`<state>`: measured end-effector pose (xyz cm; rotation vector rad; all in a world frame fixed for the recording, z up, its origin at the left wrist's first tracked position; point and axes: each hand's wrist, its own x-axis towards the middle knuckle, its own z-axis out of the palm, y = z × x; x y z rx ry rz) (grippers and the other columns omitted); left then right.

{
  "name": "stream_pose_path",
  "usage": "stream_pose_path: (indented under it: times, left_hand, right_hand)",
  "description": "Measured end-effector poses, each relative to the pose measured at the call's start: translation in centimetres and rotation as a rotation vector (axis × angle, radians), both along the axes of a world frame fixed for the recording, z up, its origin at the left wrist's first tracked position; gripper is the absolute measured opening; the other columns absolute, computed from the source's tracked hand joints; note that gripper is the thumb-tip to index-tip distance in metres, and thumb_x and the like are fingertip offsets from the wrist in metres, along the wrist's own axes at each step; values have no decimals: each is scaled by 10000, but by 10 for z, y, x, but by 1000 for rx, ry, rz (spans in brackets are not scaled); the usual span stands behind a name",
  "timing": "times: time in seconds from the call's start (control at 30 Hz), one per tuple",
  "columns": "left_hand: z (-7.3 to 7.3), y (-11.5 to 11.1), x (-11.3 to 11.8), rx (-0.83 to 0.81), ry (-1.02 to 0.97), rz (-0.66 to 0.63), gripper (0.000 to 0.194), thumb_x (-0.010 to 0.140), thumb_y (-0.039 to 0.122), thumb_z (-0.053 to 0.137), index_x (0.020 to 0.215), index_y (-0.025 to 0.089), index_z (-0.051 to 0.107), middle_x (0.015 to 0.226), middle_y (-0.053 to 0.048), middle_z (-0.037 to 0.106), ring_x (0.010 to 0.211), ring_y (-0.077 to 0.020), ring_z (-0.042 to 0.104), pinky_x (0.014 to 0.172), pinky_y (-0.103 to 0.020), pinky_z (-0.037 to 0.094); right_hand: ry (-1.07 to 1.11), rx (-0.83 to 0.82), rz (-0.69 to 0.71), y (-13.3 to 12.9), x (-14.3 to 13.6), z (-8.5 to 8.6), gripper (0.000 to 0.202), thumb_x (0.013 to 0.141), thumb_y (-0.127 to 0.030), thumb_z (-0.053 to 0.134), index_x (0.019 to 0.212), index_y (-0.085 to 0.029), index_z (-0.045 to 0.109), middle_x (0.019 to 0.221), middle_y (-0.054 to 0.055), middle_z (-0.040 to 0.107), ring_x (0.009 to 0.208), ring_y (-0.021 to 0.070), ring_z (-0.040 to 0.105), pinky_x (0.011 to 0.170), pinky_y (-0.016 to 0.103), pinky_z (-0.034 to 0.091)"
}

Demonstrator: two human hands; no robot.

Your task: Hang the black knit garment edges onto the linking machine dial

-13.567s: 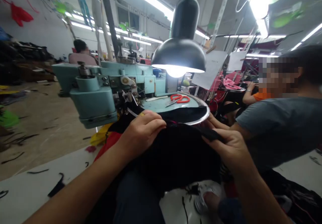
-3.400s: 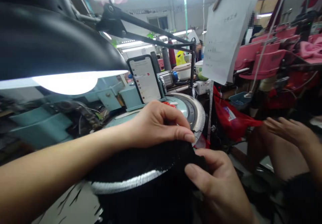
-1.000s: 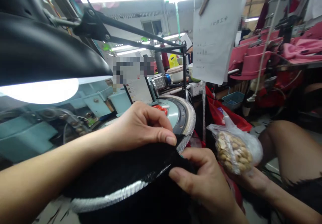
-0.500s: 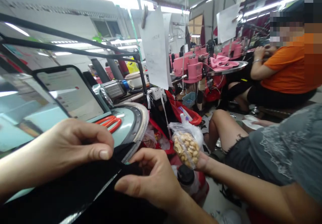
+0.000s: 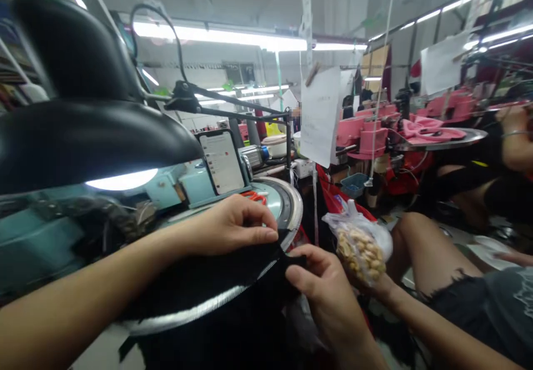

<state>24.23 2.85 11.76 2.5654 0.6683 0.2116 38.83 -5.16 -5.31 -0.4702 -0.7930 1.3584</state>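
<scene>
Black fabric point(image 5: 216, 267) lies over the near rim of a round machine dial point(image 5: 297, 206) and hangs down in front of it. My left hand point(image 5: 239, 223) is closed on the fabric's upper edge, thumb against fingers. Just right of it, my right hand point(image 5: 322, 281) pinches the fabric's corner between thumb and fingers. The toothed metal edge shows as a bright curve below my left hand. Red-handled scissors point(image 5: 256, 197) lie on the dial, partly hidden behind my left hand. A phone point(image 5: 222, 162) stands propped upright behind them, its screen lit.
A black lamp point(image 5: 95, 131) hangs low at left. A co-worker's hand from the right holds a clear bag of nuts point(image 5: 362, 251) beside my right hand. Paper sheets point(image 5: 318, 117) hang ahead. Pink machines point(image 5: 366, 134) and a blue basket point(image 5: 353, 186) stand farther back.
The view has swung left, bringing the lamp in and shifting the scene rightward. Both my hands keep their grip on the black fabric. The bag of nuts stays close to my right hand.
</scene>
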Motion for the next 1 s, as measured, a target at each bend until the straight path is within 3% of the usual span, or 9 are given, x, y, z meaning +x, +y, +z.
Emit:
stream_pose_path:
  times: [0.1,0.37,0.6,0.83,1.0]
  left_hand:
    - [-4,1,0,-16,-51,0,262,883,368,639,817,128,719,686,7,655,625,-92,552,600,-164,419]
    - [-5,4,-2,-5,-126,-53,232,878,340,661,789,132,709,697,-3,677,644,-99,591,608,-158,436]
    - [-8,5,0,-63,-132,-25,228,869,334,667,788,126,713,691,6,659,637,-88,567,589,-142,423]
    - [-9,8,3,-170,-108,37,259,865,355,654,768,119,699,656,14,606,599,-84,505,547,-148,391]
    - [-10,9,2,-176,-112,42,259,852,362,673,765,120,700,657,13,613,604,-85,513,549,-149,393]
  right_hand:
    - [-75,-12,43,2,2,6,326,648,-366,900,881,-185,762,758,13,697,625,95,573,588,191,466]
    - [-248,26,-63,0,1,12,227,706,-359,860,767,-169,751,673,-14,643,596,78,509,558,181,408]
    - [-265,21,-78,1,1,10,273,706,-373,857,725,-151,700,647,-21,599,583,78,486,544,182,395]
    - [-193,-18,-45,7,1,8,326,654,-391,887,829,-170,722,714,1,655,573,95,541,533,196,443]
    - [-186,8,-72,6,1,7,300,694,-418,856,813,-171,734,694,4,645,581,104,553,542,206,459]
